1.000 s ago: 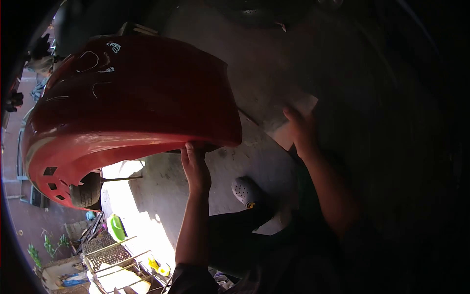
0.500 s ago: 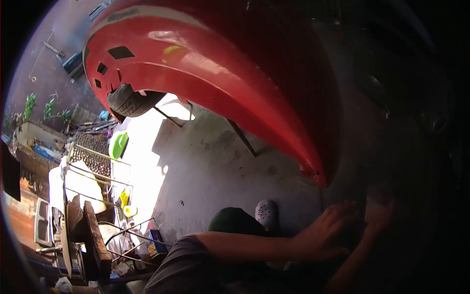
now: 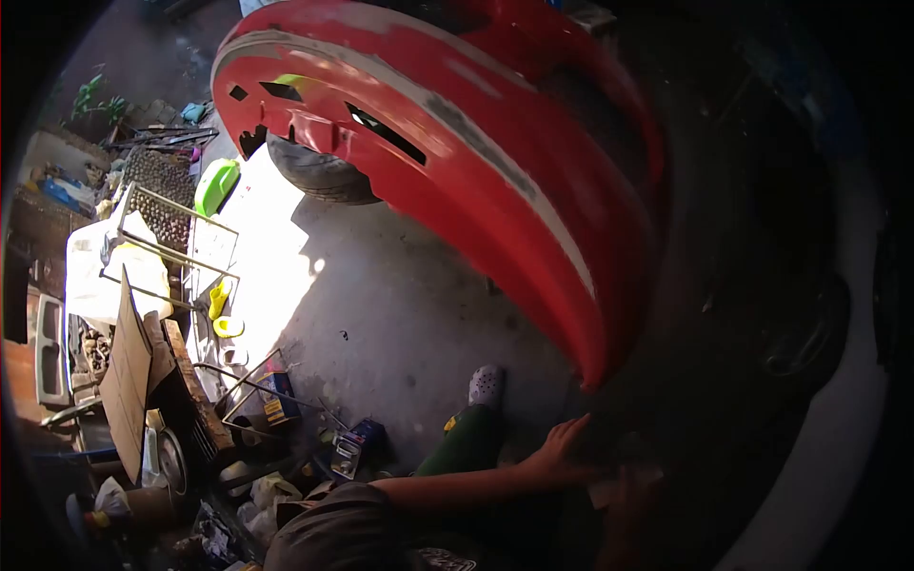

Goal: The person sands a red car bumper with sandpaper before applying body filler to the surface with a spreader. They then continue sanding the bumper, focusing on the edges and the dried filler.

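Observation:
A big red car bumper (image 3: 495, 181) stands on the concrete floor (image 3: 400, 314), its near end coming down close to my hands. My left hand (image 3: 560, 449) reaches out from a dark sleeve, fingers apart and holding nothing, just below the bumper's lower tip (image 3: 592, 373). My right hand (image 3: 628, 504) sits in deep shadow right of the left one. A small pale scrap (image 3: 604, 493) shows beside it; whether the hand grips it is too dark to tell. My green trouser leg (image 3: 466, 443) and white perforated clog (image 3: 486, 385) lie left of the hands.
A tyre (image 3: 319, 171) sits behind the bumper. At the left are a wire rack (image 3: 171, 228), a green container (image 3: 215, 186), yellow items (image 3: 225, 314), boards (image 3: 129, 371) and cluttered boxes (image 3: 276, 409). The right side is dark.
The view has swung, so the bumper now stands higher and steeper in the frame. A second ago my left hand held the bumper's edge and my right held a pale sheet; both are now low by the floor.

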`<state>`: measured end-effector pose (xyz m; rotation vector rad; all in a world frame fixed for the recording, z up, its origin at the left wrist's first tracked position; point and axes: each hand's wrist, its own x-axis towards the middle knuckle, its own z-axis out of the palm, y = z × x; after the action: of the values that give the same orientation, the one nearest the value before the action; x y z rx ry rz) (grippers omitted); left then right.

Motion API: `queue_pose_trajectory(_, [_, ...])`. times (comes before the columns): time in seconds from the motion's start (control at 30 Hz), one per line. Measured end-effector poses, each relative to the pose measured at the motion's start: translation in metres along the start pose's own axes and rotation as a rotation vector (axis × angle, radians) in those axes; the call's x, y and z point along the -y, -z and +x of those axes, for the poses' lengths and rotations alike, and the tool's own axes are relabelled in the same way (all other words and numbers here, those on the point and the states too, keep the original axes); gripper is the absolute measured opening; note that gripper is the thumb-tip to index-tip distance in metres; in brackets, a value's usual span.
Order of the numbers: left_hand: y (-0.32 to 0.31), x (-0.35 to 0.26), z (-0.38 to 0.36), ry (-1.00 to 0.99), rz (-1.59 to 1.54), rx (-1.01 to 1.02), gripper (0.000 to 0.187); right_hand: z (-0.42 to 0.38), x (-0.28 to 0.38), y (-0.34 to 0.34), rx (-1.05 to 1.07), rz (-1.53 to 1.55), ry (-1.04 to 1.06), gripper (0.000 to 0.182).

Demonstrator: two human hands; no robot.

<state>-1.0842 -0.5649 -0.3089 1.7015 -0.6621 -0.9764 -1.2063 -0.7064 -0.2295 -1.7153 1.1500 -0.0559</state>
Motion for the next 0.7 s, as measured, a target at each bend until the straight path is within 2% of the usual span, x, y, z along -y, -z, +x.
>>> queue_pose_trajectory(0.03, [0.014, 0.005, -0.023, 0.092, 0.004, 0.083, 0.107, -0.016, 0.026, 0.005, 0.069, -0.143, 0.015, 0.04])
queue_pose_trajectory(0.1, [0.049, -0.008, -0.062, 0.177, 0.032, 0.245, 0.094, -0.038, 0.075, 0.005, 0.201, -0.168, 0.11, 0.036])
queue_pose_trajectory(0.13, [0.072, -0.036, -0.082, 0.215, -0.089, 0.286, 0.08, -0.045, 0.094, 0.001, 0.271, -0.051, 0.184, 0.032])
queue_pose_trajectory(0.17, [0.096, -0.069, -0.101, 0.252, -0.209, 0.329, 0.067, -0.056, 0.119, 0.001, 0.377, -0.022, 0.116, 0.031])
queue_pose_trajectory(0.23, [0.144, -0.133, -0.132, 0.196, -0.256, 0.313, 0.05, -0.074, 0.17, -0.003, 0.579, 0.037, -0.015, 0.029])
queue_pose_trajectory(0.27, [0.162, -0.155, -0.141, 0.165, -0.274, 0.309, 0.043, -0.078, 0.188, -0.004, 0.635, 0.063, -0.007, 0.029])
queue_pose_trajectory(0.37, [0.194, -0.173, -0.168, 0.244, -0.243, 0.253, 0.034, -0.094, 0.228, -0.021, 0.793, 0.077, 0.034, 0.029])
queue_pose_trajectory(0.43, [0.219, -0.186, -0.187, 0.231, -0.283, 0.097, 0.032, -0.09, 0.26, -0.037, 0.87, -0.021, 0.117, 0.03])
queue_pose_trajectory(0.53, [0.259, -0.198, -0.217, 0.285, -0.332, -0.097, 0.027, -0.101, 0.327, -0.079, 1.023, 0.09, 0.335, 0.038])
queue_pose_trajectory(0.7, [0.326, -0.214, -0.261, 0.204, -0.277, -0.511, 0.034, -0.103, 0.373, -0.141, 1.18, -0.199, 0.363, 0.05])
